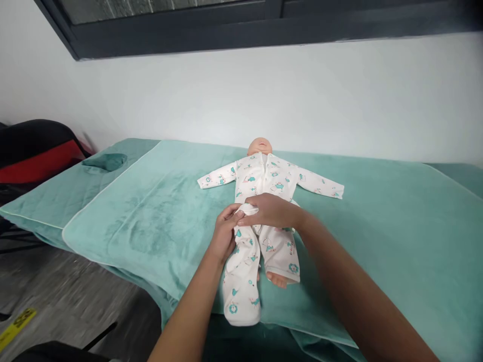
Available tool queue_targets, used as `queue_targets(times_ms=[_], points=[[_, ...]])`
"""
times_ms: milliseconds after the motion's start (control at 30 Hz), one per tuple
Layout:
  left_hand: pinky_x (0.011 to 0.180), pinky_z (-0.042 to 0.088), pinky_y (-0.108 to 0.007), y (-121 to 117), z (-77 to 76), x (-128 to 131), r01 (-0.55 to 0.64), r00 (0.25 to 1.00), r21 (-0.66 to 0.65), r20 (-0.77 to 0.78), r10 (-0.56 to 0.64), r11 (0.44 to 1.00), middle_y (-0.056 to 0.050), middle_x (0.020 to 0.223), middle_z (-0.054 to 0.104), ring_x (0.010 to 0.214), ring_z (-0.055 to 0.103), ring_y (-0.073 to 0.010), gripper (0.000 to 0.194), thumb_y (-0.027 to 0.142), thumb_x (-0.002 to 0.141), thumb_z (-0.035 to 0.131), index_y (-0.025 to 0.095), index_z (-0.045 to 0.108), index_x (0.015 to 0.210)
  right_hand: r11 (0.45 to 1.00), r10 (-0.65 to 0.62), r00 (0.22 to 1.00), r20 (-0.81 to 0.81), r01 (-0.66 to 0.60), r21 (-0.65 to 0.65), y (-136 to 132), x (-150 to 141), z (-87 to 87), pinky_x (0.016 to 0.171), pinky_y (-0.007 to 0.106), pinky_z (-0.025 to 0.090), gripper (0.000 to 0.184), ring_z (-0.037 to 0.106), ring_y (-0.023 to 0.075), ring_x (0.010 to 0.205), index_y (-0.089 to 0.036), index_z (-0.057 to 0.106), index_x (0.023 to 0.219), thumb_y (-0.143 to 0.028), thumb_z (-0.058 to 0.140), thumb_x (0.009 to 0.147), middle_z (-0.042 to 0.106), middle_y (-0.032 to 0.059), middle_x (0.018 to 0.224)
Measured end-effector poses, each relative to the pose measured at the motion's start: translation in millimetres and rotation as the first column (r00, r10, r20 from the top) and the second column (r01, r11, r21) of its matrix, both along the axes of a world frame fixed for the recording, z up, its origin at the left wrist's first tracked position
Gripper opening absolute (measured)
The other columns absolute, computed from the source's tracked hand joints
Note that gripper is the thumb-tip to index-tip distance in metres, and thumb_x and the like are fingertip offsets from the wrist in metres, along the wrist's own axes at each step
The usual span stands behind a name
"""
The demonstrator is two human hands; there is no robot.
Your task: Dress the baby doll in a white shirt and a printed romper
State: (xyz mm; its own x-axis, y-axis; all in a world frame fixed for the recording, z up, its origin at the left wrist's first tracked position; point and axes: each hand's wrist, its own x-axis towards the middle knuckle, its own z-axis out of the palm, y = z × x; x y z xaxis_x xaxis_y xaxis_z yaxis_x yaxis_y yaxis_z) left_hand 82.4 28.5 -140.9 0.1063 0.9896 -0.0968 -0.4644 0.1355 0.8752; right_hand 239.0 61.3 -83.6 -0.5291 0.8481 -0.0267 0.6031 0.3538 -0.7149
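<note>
A baby doll (259,146) lies on its back, its head toward the wall. It wears a white printed long-sleeved top (277,176) with the sleeves spread out to both sides. White printed pants (243,274) are on its lower body. One doll foot (277,279) shows at the right leg opening, while the left pant leg hangs long past the other foot. At the waist, my left hand (224,235) pinches the waistband from the left. My right hand (275,211) reaches across the belly and grips the same waistband, hiding part of the top's hem.
A green plush cover (151,201) lies over the bed, with a face hole (105,162) at the left end. A black and red chair (41,156) stands at the left. Behind the bed are a white wall (241,95) and a dark window frame (169,37).
</note>
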Motion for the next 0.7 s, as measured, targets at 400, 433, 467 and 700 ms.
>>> queue_targets(times_ms=[400, 433, 467, 700], points=[[0.058, 0.042, -0.021, 8, -14.6, -1, 0.101, 0.994, -0.002, 0.038, -0.101, 0.995, 0.001, 0.073, 0.065, 0.062, 0.057, -0.011, 0.048, 0.043, 0.053, 0.091, 0.015, 0.067, 0.084, 0.908, -0.229, 0.817, -0.53, -0.016, -0.418, 2, 20, -18.8, 0.054, 0.025, 0.029, 0.018, 0.041, 0.0111, 0.059, -0.02, 0.052, 0.073, -0.031, 0.066, 0.074, 0.046, -0.0038, 0.066], [0.059, 0.044, -0.021, 7, -14.5, -1, 0.135, 0.991, 0.004, 0.017, -0.135, 0.991, 0.0, 0.075, 0.067, 0.064, 0.059, -0.0121, 0.05, 0.041, 0.051, 0.091, 0.015, 0.068, 0.088, 0.897, -0.252, 0.797, -0.548, -0.02, -0.442, 2, 19, -19.2, 0.053, 0.025, 0.03, 0.02, 0.042, 0.0112, 0.059, -0.02, 0.051, 0.074, -0.032, 0.066, 0.074, 0.046, -0.0038, 0.067], [0.061, 0.045, -0.022, 6, -14.3, -1, 0.165, 0.986, 0.009, -0.002, -0.165, 0.986, -0.002, 0.077, 0.068, 0.065, 0.06, -0.013, 0.051, 0.039, 0.051, 0.092, 0.014, 0.069, 0.09, 0.89, -0.265, 0.789, -0.554, -0.02, -0.455, 1, 19, -19.2, 0.053, 0.025, 0.031, 0.021, 0.042, 0.0113, 0.059, -0.02, 0.051, 0.075, -0.034, 0.067, 0.074, 0.047, -0.0037, 0.067], [0.063, 0.047, -0.022, 8, -15.7, 1, 0.068, 0.974, 0.04, 0.214, -0.075, 0.997, 0.002, 0.071, 0.066, 0.063, 0.061, -0.011, 0.035, 0.036, 0.064, 0.087, 0.016, 0.065, 0.083, 0.957, -0.015, 0.957, -0.29, -0.07, -0.282, -5, 17, -7.4, 0.061, 0.027, 0.038, 0.033, 0.052, 0.0153, 0.071, -0.021, 0.057, 0.087, -0.045, 0.074, 0.073, 0.057, -0.002, 0.079]])
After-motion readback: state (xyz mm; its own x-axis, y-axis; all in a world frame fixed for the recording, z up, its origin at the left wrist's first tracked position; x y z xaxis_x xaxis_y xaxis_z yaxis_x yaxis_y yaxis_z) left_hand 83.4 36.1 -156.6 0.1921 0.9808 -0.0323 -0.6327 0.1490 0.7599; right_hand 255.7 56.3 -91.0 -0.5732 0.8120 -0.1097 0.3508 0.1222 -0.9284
